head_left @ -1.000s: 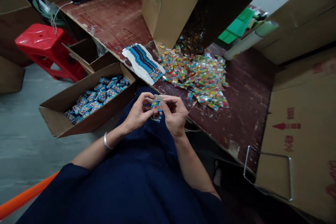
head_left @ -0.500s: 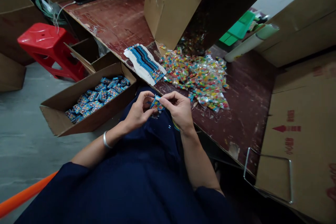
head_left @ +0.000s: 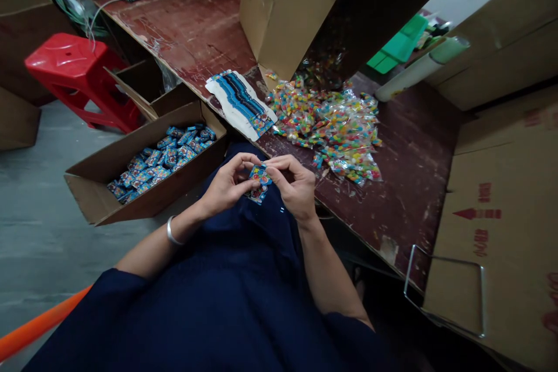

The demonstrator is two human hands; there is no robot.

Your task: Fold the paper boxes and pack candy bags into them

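Note:
Between my hands, above my lap, is a small blue printed candy box with a colourful picture on its face. My left hand pinches its left side, thumb in front. My right hand grips its upper right edge between thumb and fingers. Just ahead on the table lies a fanned stack of flat blue-and-white cartons. To its right spreads a heap of clear packets of multicoloured candy. Several filled blue boxes lie in an open cardboard box at my left.
A large tipped carton stands on the red-brown table, candy packets at its mouth. Left are a red plastic stool and another open box. A big carton with a metal handle stands right; a green tray lies behind.
The small box has turned so more of its printed face shows, and the pale flap at its top is no longer visible. Both hands stay close together on it.

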